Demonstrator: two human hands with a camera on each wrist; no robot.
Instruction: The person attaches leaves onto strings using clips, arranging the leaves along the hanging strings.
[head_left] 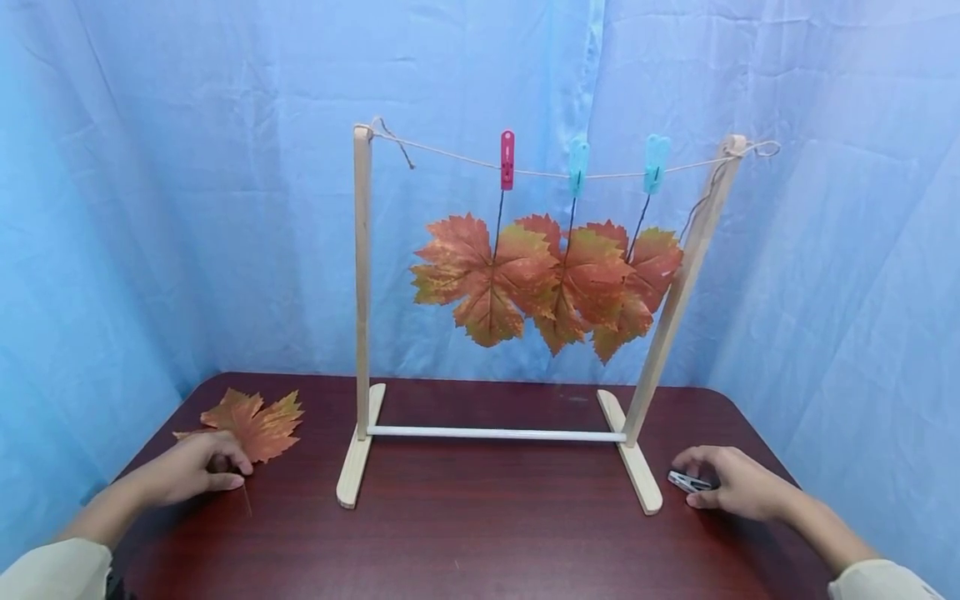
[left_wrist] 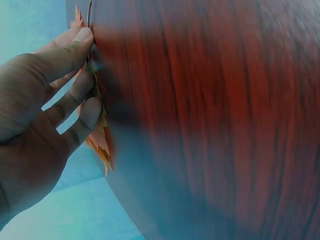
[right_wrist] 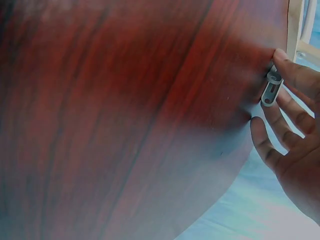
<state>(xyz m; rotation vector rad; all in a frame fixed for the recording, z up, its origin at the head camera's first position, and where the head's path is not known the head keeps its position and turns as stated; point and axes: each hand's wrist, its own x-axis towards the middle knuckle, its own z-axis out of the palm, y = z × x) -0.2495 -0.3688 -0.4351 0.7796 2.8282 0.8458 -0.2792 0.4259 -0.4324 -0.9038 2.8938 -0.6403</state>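
Note:
At the table's left side my left hand (head_left: 198, 471) pinches the thin stem (head_left: 247, 500) of an orange-green artificial maple leaf (head_left: 266, 425). The left wrist view shows that leaf (left_wrist: 103, 142) edge-on behind the fingers, with thumb and forefinger at the stem. On the right, my right hand (head_left: 738, 485) holds a grey clothespin (head_left: 686, 481) between thumb and fingers, low over the table. Seen from the right wrist, the clothespin (right_wrist: 271, 90) lies against the fingers near the thumb tip. Part of the held leaf is hidden by the left hand.
Between the hands stands a wooden frame (head_left: 363, 283) with a white crossbar (head_left: 495, 433) and flat feet. A string (head_left: 457, 156) spans its posts. Three similar leaves (head_left: 487, 283) hang from it by a red clothespin (head_left: 507, 158) and two turquoise clothespins (head_left: 656, 165). Blue curtains (head_left: 225, 208) surround the dark table (head_left: 480, 525).

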